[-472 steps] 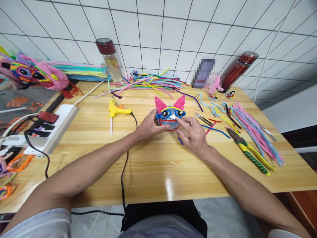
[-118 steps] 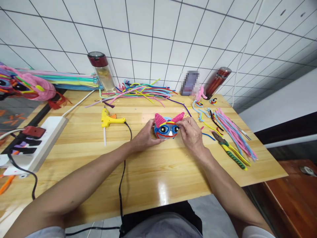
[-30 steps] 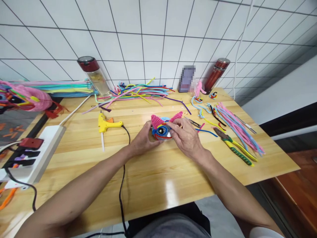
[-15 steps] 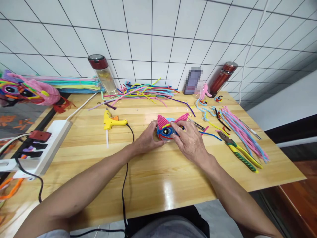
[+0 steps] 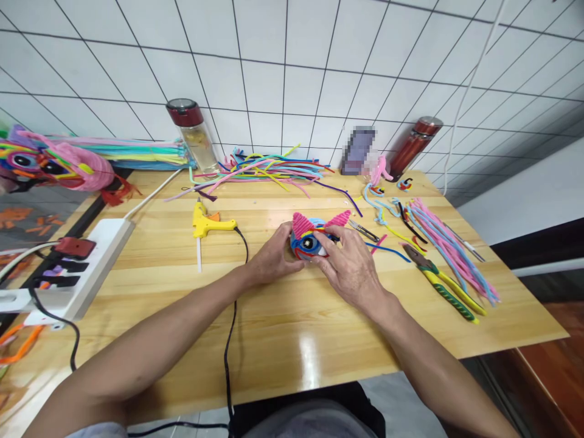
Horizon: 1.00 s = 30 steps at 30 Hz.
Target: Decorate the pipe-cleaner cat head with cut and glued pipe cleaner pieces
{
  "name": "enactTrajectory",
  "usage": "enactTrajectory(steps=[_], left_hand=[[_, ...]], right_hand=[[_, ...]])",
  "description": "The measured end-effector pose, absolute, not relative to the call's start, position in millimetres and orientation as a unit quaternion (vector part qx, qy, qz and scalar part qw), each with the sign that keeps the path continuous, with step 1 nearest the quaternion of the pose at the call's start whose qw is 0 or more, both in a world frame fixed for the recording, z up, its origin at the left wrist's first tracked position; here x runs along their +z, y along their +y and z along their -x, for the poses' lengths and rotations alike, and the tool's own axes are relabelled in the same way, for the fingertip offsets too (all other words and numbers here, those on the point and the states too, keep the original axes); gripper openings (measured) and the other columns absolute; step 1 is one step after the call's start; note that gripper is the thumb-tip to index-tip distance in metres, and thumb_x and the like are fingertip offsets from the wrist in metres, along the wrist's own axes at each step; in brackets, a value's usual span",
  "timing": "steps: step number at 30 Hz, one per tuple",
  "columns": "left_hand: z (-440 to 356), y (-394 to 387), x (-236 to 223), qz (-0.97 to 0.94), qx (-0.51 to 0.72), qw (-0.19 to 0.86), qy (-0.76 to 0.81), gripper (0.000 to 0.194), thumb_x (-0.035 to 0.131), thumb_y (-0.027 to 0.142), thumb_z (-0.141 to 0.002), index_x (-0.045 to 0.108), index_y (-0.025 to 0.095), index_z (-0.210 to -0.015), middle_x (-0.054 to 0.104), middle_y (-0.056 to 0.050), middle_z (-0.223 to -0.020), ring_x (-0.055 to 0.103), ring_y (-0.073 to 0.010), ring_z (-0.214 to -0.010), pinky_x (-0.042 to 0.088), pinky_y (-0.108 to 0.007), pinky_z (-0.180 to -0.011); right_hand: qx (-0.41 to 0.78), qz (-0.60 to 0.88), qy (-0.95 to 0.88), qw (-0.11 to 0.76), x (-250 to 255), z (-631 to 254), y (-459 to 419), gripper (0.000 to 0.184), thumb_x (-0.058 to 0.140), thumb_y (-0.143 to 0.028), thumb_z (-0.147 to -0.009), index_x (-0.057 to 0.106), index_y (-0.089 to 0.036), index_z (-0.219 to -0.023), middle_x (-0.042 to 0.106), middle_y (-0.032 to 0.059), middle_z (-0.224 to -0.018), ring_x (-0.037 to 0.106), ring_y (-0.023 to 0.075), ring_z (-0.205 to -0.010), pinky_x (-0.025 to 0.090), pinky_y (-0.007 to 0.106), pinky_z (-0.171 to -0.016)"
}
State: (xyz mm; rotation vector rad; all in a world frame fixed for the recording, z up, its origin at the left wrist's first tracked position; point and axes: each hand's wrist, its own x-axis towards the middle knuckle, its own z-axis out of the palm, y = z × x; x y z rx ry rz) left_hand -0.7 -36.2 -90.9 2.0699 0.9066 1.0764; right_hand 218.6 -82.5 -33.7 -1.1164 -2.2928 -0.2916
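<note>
Between my hands is a blue pipe-cleaner animal head [image 5: 309,244] with pink pointed ears, a dark round eye and red and yellow trim. My left hand [image 5: 275,254] curves around its left side, thumb at the bottom edge. From the right, my right hand [image 5: 350,263] grips the head, its fingers over the front and its thumb low near the middle. Those fingers cover much of the face's right half. Just behind my right hand lies a pair of small thread snips [image 5: 364,230].
A yellow glue gun [image 5: 207,222] lies left, its black cord running toward me. Green-yellow pliers [image 5: 444,283] and pink-blue pipe cleaners [image 5: 451,246] lie right. Behind are more pipe cleaners [image 5: 269,167], a glass bottle [image 5: 195,140] and a red flask [image 5: 416,146]. A power strip [image 5: 98,267] sits far left.
My right hand's fingers have shifted slightly across the front of the head, its thumb now lower. My left hand keeps its hold. The whole view has moved a little.
</note>
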Motion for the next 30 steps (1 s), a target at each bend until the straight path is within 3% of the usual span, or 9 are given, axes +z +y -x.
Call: enactTrajectory(steps=[4, 15, 20, 30], left_hand=[[0.1, -36.3, -90.6, -0.783, 0.409, 0.324, 0.338, 0.071, 0.084, 0.028, -0.08, 0.044, 0.021, -0.138, 0.06, -0.014, -0.135, 0.062, -0.0312, -0.125, 0.055, -0.051, -0.108], [-0.5, -36.8, -89.1, -0.782, 0.406, 0.322, 0.346, 0.064, 0.083, 0.028, -0.081, 0.047, 0.021, -0.134, 0.061, -0.014, -0.133, 0.063, -0.03, -0.122, 0.055, -0.05, -0.107], [-1.0, -37.3, -87.3, -0.779, 0.4, 0.329, 0.353, 0.064, 0.083, 0.031, -0.082, 0.047, 0.022, -0.134, 0.061, -0.014, -0.132, 0.063, -0.0306, -0.122, 0.056, -0.051, -0.106], [0.2, -36.9, -91.0, -0.782, 0.396, 0.323, 0.356, 0.07, 0.085, 0.029, -0.08, 0.046, 0.021, -0.137, 0.06, -0.014, -0.136, 0.061, -0.0309, -0.126, 0.054, -0.051, -0.109]], right_hand=[[-0.105, 0.424, -0.856, 0.276, -34.8, -218.4, -82.6, 0.053, 0.058, -0.038, -0.104, 0.054, -0.012, -0.15, 0.066, 0.0213, -0.126, 0.061, 0.0337, -0.114, 0.057, 0.051, -0.096], [-0.09, 0.438, -0.856, 0.258, -37.4, -218.2, -82.5, 0.048, 0.06, -0.036, -0.103, 0.059, -0.013, -0.145, 0.063, 0.0228, -0.131, 0.058, 0.0357, -0.118, 0.055, 0.053, -0.098], [-0.084, 0.444, -0.856, 0.25, -38.3, -217.4, -81.5, 0.057, 0.06, -0.038, -0.102, 0.05, -0.019, -0.155, 0.062, 0.021, -0.13, 0.057, 0.0357, -0.117, 0.054, 0.054, -0.097], [-0.107, 0.444, -0.853, 0.252, -34.2, -217.6, -83.3, 0.046, 0.058, -0.038, -0.104, 0.06, -0.016, -0.144, 0.063, 0.0222, -0.129, 0.057, 0.0352, -0.116, 0.054, 0.053, -0.097]])
